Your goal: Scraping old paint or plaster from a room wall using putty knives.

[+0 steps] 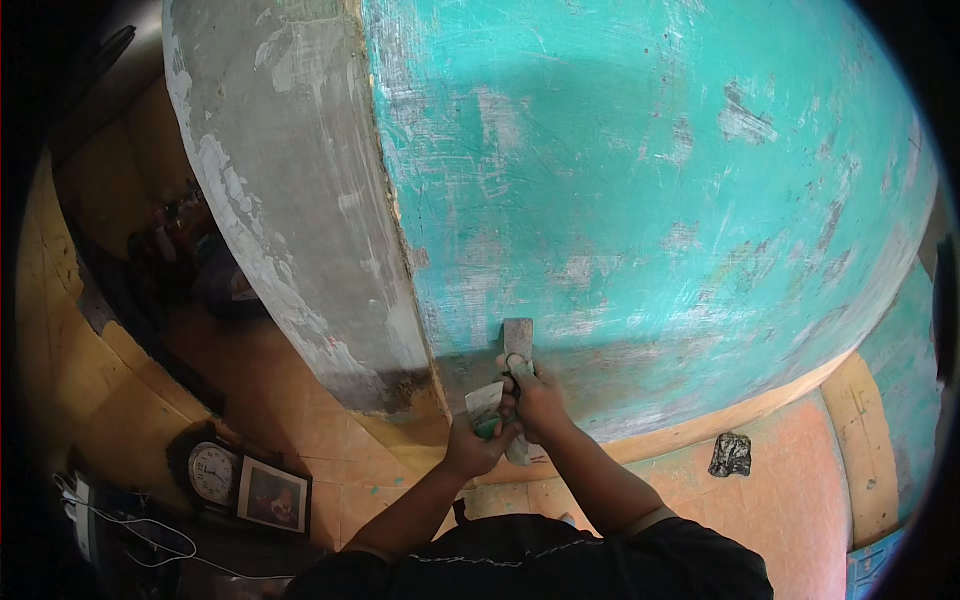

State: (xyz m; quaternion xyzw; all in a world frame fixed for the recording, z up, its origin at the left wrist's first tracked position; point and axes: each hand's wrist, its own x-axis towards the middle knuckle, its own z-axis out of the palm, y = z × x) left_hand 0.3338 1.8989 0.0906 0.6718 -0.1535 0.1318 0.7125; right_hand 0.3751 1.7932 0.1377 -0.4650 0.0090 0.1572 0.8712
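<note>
In front of me is a wall (585, 187) of worn turquoise paint with scratched, pale patches. My right hand (541, 405) grips a metal scraper (518, 336), its blade pointing up against the lower part of the wall. Just beside it, my left hand (474, 448) holds a pale, flat, blade-like piece (484, 401) with a green part near the fingers. Whether that is a second scraper I cannot tell. The two hands are close together and seem to touch. Something pale (519, 452) shows below them, partly hidden.
A bare grey plaster strip (315, 172) borders the turquoise on the left. A crumpled dark packet (730, 455) lies on the tiled floor (787, 480). At lower left are a wall clock (212, 472), a framed picture (273, 495) and a white cable (161, 529). A blue crate-like object (874, 566) stands lower right.
</note>
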